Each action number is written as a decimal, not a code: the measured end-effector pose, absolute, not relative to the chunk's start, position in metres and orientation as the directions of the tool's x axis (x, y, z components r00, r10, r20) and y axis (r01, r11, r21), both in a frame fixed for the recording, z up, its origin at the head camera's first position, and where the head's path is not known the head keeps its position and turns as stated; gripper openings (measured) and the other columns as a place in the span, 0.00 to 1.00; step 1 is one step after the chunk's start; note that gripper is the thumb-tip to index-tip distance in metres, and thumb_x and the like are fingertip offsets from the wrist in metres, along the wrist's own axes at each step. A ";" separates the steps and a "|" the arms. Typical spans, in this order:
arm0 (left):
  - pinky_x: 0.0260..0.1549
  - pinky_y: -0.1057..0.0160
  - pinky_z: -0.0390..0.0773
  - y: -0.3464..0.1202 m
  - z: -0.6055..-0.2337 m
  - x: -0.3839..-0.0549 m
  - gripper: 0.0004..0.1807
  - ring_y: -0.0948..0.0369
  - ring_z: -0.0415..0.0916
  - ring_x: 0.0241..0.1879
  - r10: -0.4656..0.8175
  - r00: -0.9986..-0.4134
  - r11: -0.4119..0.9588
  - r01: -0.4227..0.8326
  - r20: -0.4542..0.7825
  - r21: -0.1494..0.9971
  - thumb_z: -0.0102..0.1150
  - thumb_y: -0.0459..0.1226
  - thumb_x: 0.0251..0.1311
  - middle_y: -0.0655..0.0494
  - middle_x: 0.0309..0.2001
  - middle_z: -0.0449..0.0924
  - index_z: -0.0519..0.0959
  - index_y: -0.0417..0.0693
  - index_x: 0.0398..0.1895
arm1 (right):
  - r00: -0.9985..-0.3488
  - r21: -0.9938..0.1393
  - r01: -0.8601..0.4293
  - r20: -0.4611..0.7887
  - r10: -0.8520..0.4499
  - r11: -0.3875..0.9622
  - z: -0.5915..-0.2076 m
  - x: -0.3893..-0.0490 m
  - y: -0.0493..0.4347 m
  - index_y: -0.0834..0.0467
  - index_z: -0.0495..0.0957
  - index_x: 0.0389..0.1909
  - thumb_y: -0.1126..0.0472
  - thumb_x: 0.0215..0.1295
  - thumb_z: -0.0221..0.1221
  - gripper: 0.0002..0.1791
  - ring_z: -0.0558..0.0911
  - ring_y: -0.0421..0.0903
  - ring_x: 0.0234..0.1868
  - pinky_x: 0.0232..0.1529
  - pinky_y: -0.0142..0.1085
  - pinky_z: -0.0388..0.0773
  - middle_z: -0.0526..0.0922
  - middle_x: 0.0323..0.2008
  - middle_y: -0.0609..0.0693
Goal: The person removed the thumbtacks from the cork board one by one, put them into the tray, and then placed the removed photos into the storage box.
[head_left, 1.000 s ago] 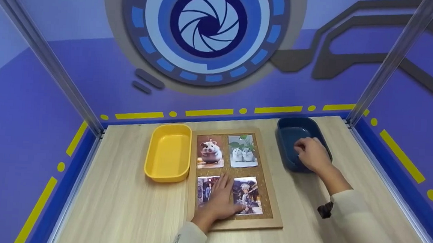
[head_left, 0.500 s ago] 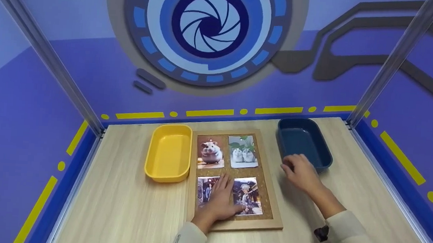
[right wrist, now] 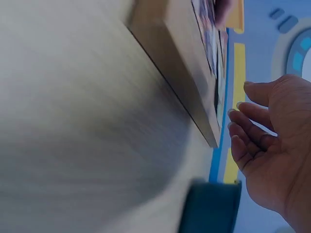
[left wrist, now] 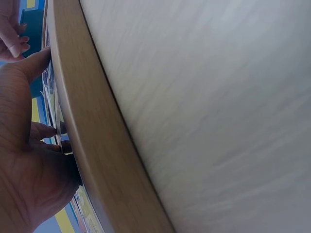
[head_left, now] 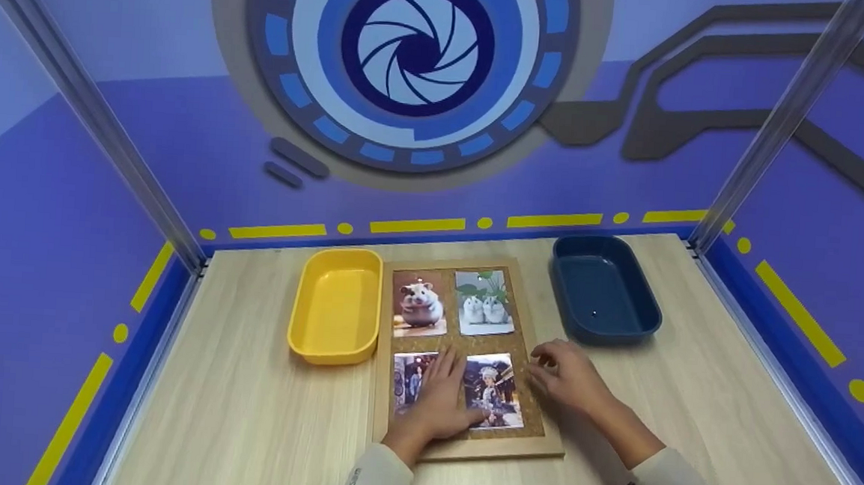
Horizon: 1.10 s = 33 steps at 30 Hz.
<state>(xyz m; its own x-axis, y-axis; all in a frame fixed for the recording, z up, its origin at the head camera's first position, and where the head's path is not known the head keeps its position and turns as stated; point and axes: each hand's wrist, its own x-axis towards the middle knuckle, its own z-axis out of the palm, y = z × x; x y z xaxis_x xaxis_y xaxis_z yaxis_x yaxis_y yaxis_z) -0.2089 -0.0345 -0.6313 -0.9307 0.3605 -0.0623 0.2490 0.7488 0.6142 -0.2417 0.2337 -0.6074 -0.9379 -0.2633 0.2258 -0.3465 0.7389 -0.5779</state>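
Note:
My left hand (head_left: 441,400) lies flat on a wood-framed cork board (head_left: 535,399), fingers straight across the lower-left photo (head_left: 409,372) and thumb on the lower-right photo (head_left: 494,396). My right hand (head_left: 570,375) hovers by the board's right edge, beside the lower-right photo, fingers bent and thumb near the index finger. In the right wrist view, the right hand (right wrist: 272,131) shows a small gap between thumb and index tips; whether a tiny thing sits there cannot be made out. Small pins hold the upper hamster photo (head_left: 420,305) and the two-hamster photo (head_left: 486,309) at their tops.
A yellow tray (head_left: 373,329) stands left of the board. Behind and right is a dark blue tray (head_left: 656,320) with a tiny shiny pin (head_left: 594,313) inside. Patterned walls (head_left: 183,145) with metal corner posts (head_left: 784,121) enclose the wooden table (head_left: 242,411).
My right hand has come out of the dark blue tray, moving left and toward me to the board's right edge. My left hand has stayed in place on the board.

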 end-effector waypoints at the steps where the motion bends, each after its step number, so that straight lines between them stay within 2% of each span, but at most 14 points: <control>1: 0.86 0.35 0.45 -0.034 -0.631 -0.209 0.62 0.38 0.41 0.88 0.362 -0.930 0.749 0.251 -0.060 0.614 0.74 0.57 0.56 0.35 0.87 0.44 0.54 0.37 0.85 | -0.940 -0.595 -0.342 0.215 -0.265 0.727 -0.610 -0.239 0.231 0.62 0.86 0.44 0.64 0.65 0.73 0.10 0.83 0.46 0.40 0.41 0.39 0.84 0.86 0.37 0.52; 11: 0.85 0.35 0.46 -0.035 -0.631 -0.209 0.61 0.38 0.43 0.87 0.364 -0.930 0.748 0.258 -0.052 0.612 0.74 0.57 0.56 0.35 0.87 0.46 0.56 0.37 0.84 | -0.971 -0.693 -0.226 0.104 -0.215 0.684 -0.623 -0.227 0.210 0.64 0.81 0.59 0.64 0.67 0.71 0.21 0.81 0.45 0.44 0.46 0.38 0.81 0.84 0.45 0.54; 17: 0.86 0.35 0.46 -0.035 -0.631 -0.208 0.61 0.38 0.42 0.87 0.365 -0.929 0.739 0.254 -0.054 0.624 0.74 0.57 0.57 0.35 0.87 0.47 0.55 0.36 0.84 | -0.985 -0.731 -0.159 0.073 -0.156 0.664 -0.623 -0.229 0.201 0.66 0.78 0.65 0.66 0.66 0.71 0.27 0.81 0.48 0.48 0.54 0.45 0.81 0.83 0.51 0.57; 21: 0.86 0.36 0.45 -0.035 -0.631 -0.208 0.60 0.38 0.42 0.87 0.366 -0.929 0.734 0.253 -0.052 0.630 0.74 0.57 0.57 0.35 0.87 0.46 0.55 0.36 0.84 | -0.989 -0.728 -0.139 0.065 -0.134 0.672 -0.625 -0.232 0.197 0.67 0.78 0.66 0.66 0.64 0.72 0.29 0.82 0.50 0.51 0.60 0.51 0.82 0.82 0.51 0.58; 25: 0.86 0.36 0.45 -0.035 -0.631 -0.208 0.60 0.38 0.42 0.87 0.364 -0.930 0.736 0.250 -0.056 0.629 0.74 0.57 0.57 0.35 0.87 0.46 0.56 0.37 0.84 | -0.991 -0.710 -0.124 0.057 -0.118 0.693 -0.624 -0.235 0.194 0.68 0.79 0.63 0.65 0.60 0.74 0.30 0.83 0.51 0.49 0.59 0.53 0.82 0.81 0.50 0.58; 33: 0.86 0.37 0.44 -0.035 -0.629 -0.208 0.61 0.39 0.40 0.88 0.361 -0.930 0.731 0.239 -0.065 0.639 0.73 0.57 0.57 0.36 0.88 0.43 0.54 0.37 0.85 | -0.998 -0.755 -0.011 -0.033 -0.055 0.656 -0.621 -0.242 0.190 0.65 0.81 0.54 0.67 0.55 0.75 0.25 0.79 0.48 0.44 0.50 0.42 0.78 0.80 0.45 0.56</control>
